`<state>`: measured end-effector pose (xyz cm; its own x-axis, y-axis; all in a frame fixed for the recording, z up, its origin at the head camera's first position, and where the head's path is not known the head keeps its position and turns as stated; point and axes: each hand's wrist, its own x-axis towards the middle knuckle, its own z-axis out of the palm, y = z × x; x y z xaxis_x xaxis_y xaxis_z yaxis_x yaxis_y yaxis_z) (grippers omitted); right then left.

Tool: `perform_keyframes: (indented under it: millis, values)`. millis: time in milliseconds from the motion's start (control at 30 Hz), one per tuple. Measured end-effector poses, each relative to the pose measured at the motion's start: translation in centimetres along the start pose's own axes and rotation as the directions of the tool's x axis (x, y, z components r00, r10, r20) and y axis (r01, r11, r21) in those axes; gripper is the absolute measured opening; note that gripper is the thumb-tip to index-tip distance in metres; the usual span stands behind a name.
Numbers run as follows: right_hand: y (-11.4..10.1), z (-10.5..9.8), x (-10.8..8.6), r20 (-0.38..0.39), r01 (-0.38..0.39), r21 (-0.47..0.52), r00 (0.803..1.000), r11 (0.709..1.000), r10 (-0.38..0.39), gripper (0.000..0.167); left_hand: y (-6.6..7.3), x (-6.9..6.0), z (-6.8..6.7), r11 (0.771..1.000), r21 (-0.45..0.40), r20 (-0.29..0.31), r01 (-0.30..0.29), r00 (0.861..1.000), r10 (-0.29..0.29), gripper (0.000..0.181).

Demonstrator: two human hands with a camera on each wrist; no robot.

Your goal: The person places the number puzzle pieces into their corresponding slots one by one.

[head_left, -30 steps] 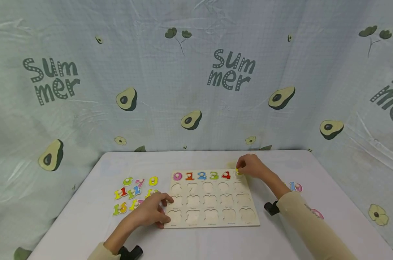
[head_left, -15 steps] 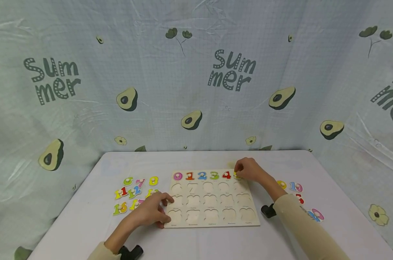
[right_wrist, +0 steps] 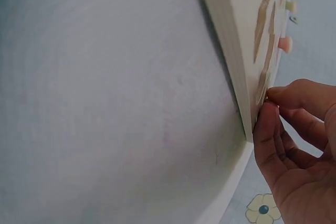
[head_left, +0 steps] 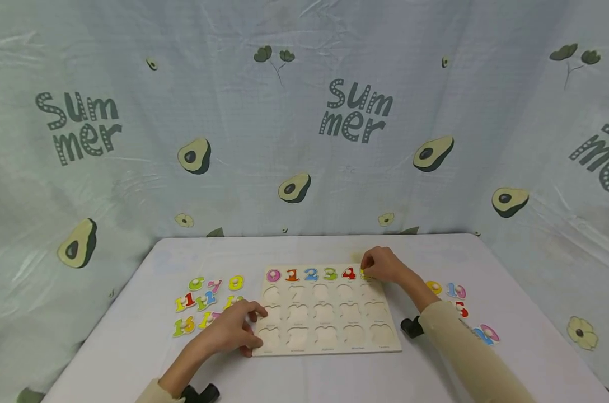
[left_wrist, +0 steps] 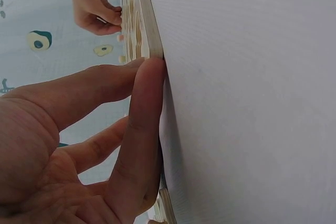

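A pale wooden number puzzle board [head_left: 310,354] lies flat on the white table. My left hand [head_left: 231,327] grips its left edge; in the left wrist view the thumb and a finger pinch the board's edge [left_wrist: 147,17] near a corner. At the board's top right, my right hand [head_left: 383,265] pinches a yellow number piece [head_left: 364,275] at the spot right of the red 4 [head_left: 348,273]. The fingers mostly cover that piece, so whether it sits fully in its recess cannot be seen. Numbers 0 to 4 fill the rest of the top row, and the lower recesses are bare.
Left of the board lie several loose number pieces, among them a green 6 [head_left: 196,283], a yellow 8 [head_left: 236,282] and a 16 [head_left: 184,326]. More pieces, including a 10 [head_left: 456,290], lie right of the board near my right forearm. A printed curtain [head_left: 294,112] stands behind the table.
My right hand has shifted slightly left and down onto the top right recess with the yellow piece. Pieces under the right forearm have come into view. The left hand keeps its place.
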<state>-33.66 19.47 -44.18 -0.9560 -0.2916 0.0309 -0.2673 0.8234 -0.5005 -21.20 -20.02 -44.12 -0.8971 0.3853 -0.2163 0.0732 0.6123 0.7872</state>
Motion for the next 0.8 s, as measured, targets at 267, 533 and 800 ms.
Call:
perform_keyframes:
  millis: [267, 533, 800]
  values:
    - [-0.2, 0.3, 0.0, 0.016, -0.029, 0.001, 0.999, 1.0, 0.029, 0.004, 0.0, -0.3, 0.0, 1.0, -0.012, -0.006, -0.001, 1.0, 0.001, 0.051]
    - [-0.4, 0.3, -0.7, 0.057, -0.049, -0.002, 0.997, 0.999, 0.049, 0.017, 0.0, -0.4, 0.1, 1.0, -0.008, -0.006, 0.009, 1.0, -0.009, 0.052]
    - [-0.7, -0.3, -2.1, 0.06, 0.003, 0.049, 0.998, 0.999, -0.006, 0.04, 0.0, -0.3, 0.1, 1.0, 0.001, -0.01, 0.003, 1.0, -0.003, 0.052]
